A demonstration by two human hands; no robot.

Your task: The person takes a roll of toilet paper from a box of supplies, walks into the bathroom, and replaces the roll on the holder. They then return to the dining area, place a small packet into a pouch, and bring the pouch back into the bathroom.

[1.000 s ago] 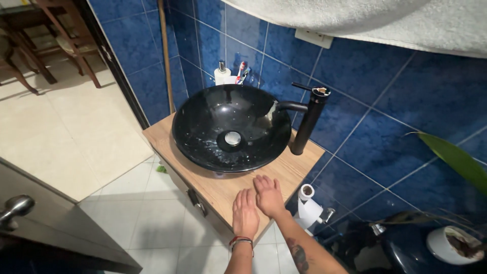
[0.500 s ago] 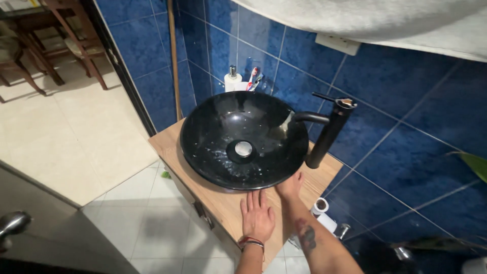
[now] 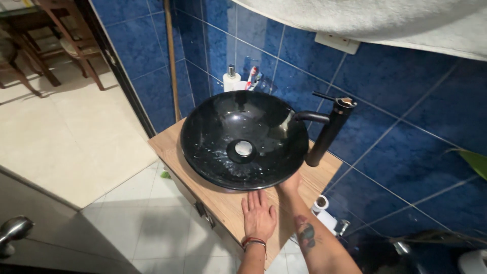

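A round black glass basin [image 3: 243, 139] sits on a light wooden countertop [image 3: 167, 144]. My left hand [image 3: 258, 215] lies flat, fingers spread, on the wood just in front of the basin. My right hand [image 3: 290, 183] reaches under the basin's near right rim, and its fingers are hidden there. A tall black faucet [image 3: 329, 132] stands at the basin's right, its spout over the bowl. A silver drain [image 3: 243, 148] marks the bowl's centre.
A white soap dispenser [image 3: 232, 78] and a toothbrush cup [image 3: 253, 78] stand behind the basin against the blue tiled wall [image 3: 406, 147]. A toilet paper roll [image 3: 320, 205] hangs below right. A door handle [image 3: 12, 231] is at lower left. A white towel [image 3: 395, 20] hangs above.
The view has moved closer to the basin. My right hand has slid forward from the countertop to under the basin's rim. My left hand stays flat on the wood.
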